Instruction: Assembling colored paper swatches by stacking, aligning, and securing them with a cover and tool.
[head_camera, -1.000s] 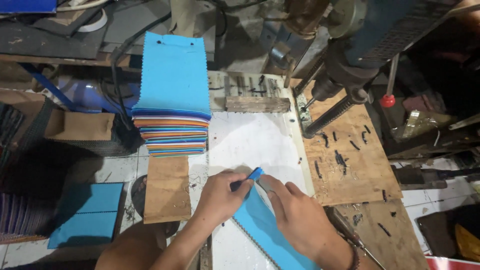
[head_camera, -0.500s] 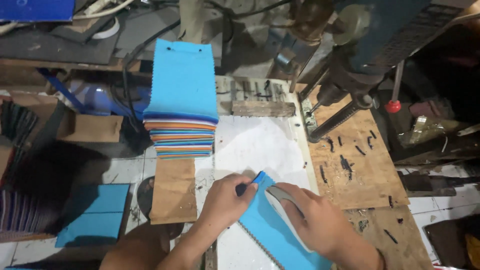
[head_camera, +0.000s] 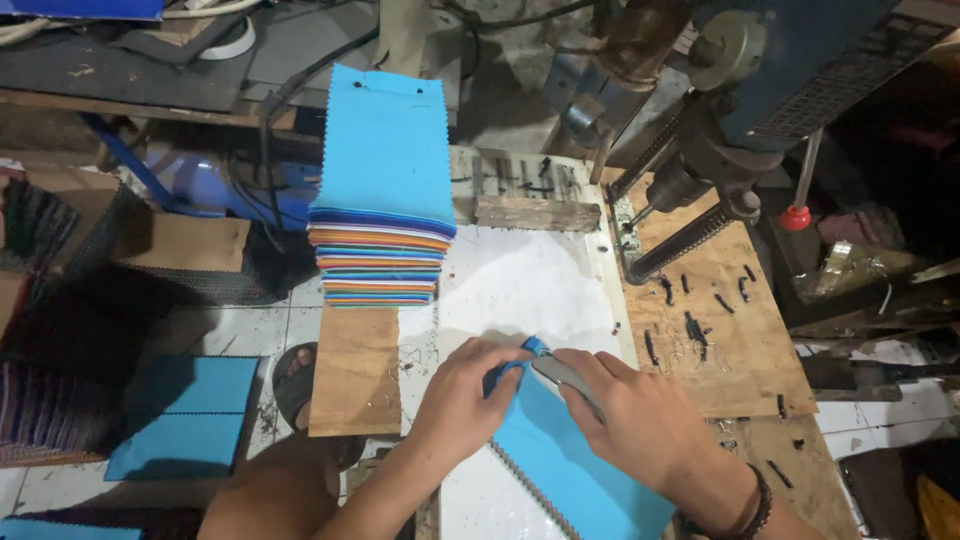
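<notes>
The left hand (head_camera: 470, 395) pinches the far corner of a blue fabric swatch (head_camera: 570, 470) lying near on the white board (head_camera: 520, 285). The right hand (head_camera: 640, 420) grips a grey metal clip (head_camera: 565, 375) at that corner, just right of the left fingers

A white-topped workbench (head_camera: 520, 285) carried a tall stack of coloured fabric swatches (head_camera: 382, 190) at ten o'clock, a wooden block (head_camera: 537, 212) at twelve, a plywood board (head_camera: 715, 320) at three, and a blue swatch (head_camera: 575, 465) at six.
</notes>
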